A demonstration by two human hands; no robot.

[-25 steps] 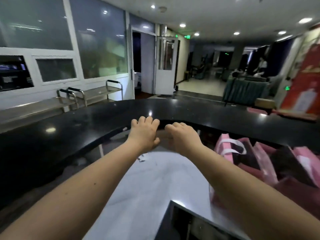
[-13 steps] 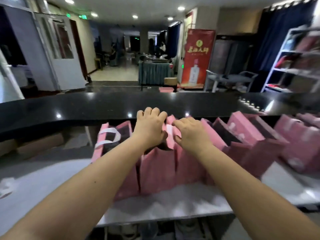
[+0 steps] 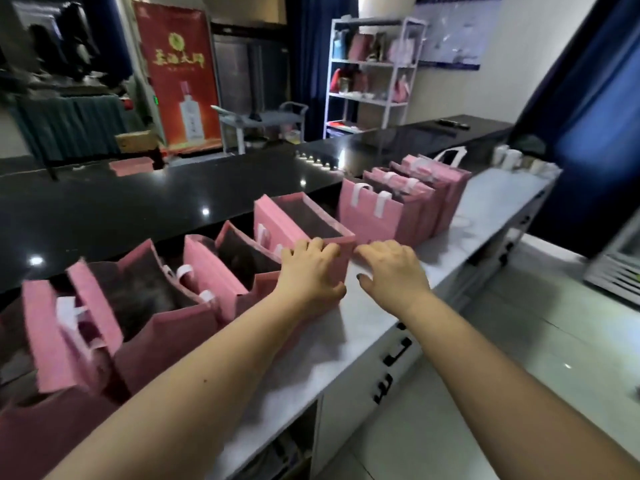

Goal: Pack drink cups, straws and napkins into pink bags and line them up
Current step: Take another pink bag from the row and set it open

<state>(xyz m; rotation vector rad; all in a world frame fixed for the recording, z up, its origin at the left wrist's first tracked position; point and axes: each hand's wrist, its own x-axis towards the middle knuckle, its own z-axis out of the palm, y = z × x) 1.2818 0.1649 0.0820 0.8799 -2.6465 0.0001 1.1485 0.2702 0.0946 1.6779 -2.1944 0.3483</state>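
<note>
Pink bags (image 3: 370, 216) with white handles (image 3: 381, 204); white worktop (image 3: 485, 202); glossy black counter (image 3: 138, 202); red banner (image 3: 176, 81); blurred cups (image 3: 512, 159), seemingly white.

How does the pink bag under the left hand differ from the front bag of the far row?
The open bag gapes wide, dark inside showing; the front bag of the row stands narrow, packed against its neighbours. The left hand rests on the first; no hand touches the second. Both are pink with white handles.
</note>
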